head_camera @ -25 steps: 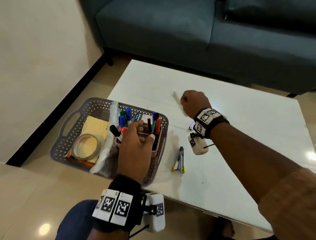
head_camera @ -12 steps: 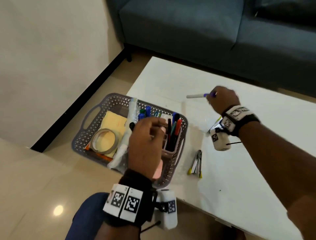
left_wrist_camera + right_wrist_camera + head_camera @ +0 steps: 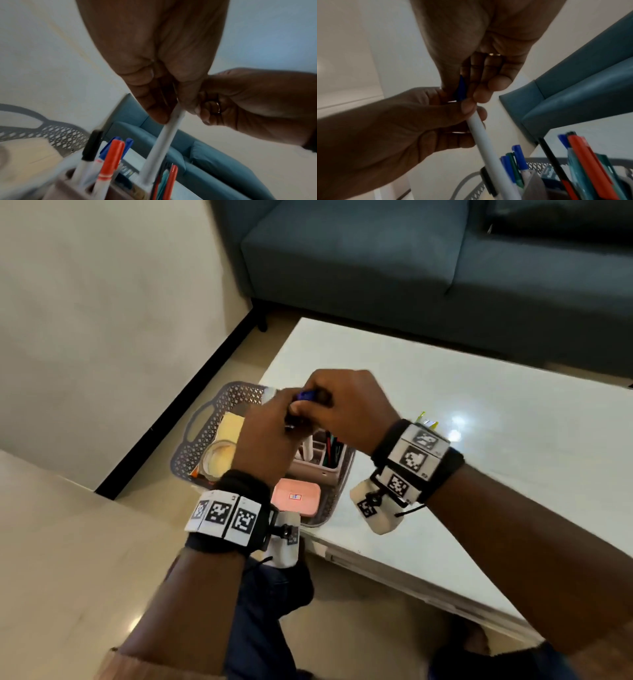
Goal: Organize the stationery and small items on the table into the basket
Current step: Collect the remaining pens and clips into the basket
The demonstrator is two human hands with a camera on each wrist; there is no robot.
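Both hands meet above the grey basket (image 3: 205, 424) at the table's left corner. My right hand (image 3: 330, 405) grips the blue cap (image 3: 460, 90) of a white pen (image 3: 481, 135). My left hand (image 3: 284, 421) pinches the pen's barrel (image 3: 164, 142) just below the cap. The pen stands nearly upright, and its lower end reaches down into the pen holder (image 3: 320, 465) inside the basket. Several red, blue, green and black pens (image 3: 518, 157) stand in that holder. My hands hide most of the pen in the head view.
The basket also holds a tape roll (image 3: 219, 460), a yellow pad (image 3: 231, 422) and a pink box (image 3: 296, 496). A small metal tool with yellow tips (image 3: 426, 419) lies on the white table (image 3: 479, 440) behind my right wrist. A blue sofa (image 3: 376, 268) stands beyond the table.
My right hand lifted the pen off the table and carried it left over the basket. My left hand rose from the pen holder and took hold of the barrel.
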